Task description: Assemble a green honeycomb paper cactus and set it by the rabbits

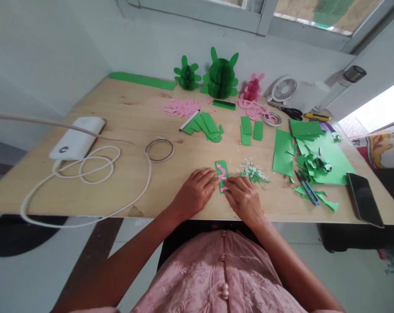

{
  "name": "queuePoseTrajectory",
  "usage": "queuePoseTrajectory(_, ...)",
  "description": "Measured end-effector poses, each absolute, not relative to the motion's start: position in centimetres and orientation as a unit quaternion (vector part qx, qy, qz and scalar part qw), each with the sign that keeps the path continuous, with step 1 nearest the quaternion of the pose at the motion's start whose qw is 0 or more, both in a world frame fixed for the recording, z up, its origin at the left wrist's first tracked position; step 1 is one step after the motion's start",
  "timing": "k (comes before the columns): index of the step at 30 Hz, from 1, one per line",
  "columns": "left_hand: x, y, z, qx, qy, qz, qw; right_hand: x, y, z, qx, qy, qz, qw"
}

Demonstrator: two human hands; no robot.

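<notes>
A small green paper rectangle (225, 167) lies on the table close to its front edge, with a wavy pink paper cutout (220, 171) on top of it. My left hand (200, 189) holds the rectangle down at its left side, fingers together and bent. From the right, my right hand (244, 195) pinches at the pink cutout and the rectangle; its fingertips partly cover both. Just beyond my right hand sits a little heap of green and white paper shreds (254, 171).
Green strips (210, 124), pink cutouts (182, 107), a marker (189, 120) and a tape roll (271, 119) lie farther back. Honeycomb paper figures (221, 78) stand by the wall. Blue snips (308, 189) and a phone (364, 198) are right; a cabled white power bank (76, 138) is left.
</notes>
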State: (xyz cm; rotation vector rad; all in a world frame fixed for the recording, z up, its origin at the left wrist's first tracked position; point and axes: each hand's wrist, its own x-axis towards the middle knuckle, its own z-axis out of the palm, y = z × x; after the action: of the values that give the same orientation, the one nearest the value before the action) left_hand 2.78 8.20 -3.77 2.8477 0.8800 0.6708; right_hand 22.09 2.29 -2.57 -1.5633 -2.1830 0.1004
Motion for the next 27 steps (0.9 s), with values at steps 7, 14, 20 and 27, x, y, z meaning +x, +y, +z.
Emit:
queuePoseTrajectory(7,2.75,8.26,-3.84,0.93,0.29,0.222,0.052,22.07,2.33,-2.62,-0.566,-0.791,0.043,0.227)
queuePoseTrajectory(14,2.72,8.28,-3.84,0.929,0.289,0.224,0.054,22.08,2.38,-2.56,-0.561,-0.794,0.042,0.229)
queuePoseTrajectory(20,2.75,8.24,-3.76,0.93,0.29,0.22,0.054,22.02,2.41,-2.68,-0.564,-0.793,0.038,0.228)
queuePoseTrajectory(27,2.72,8.24,-3.87,0.93,0.288,0.22,0.056,22.11,2.4,-2.77,-0.56,-0.796,0.04,0.224)
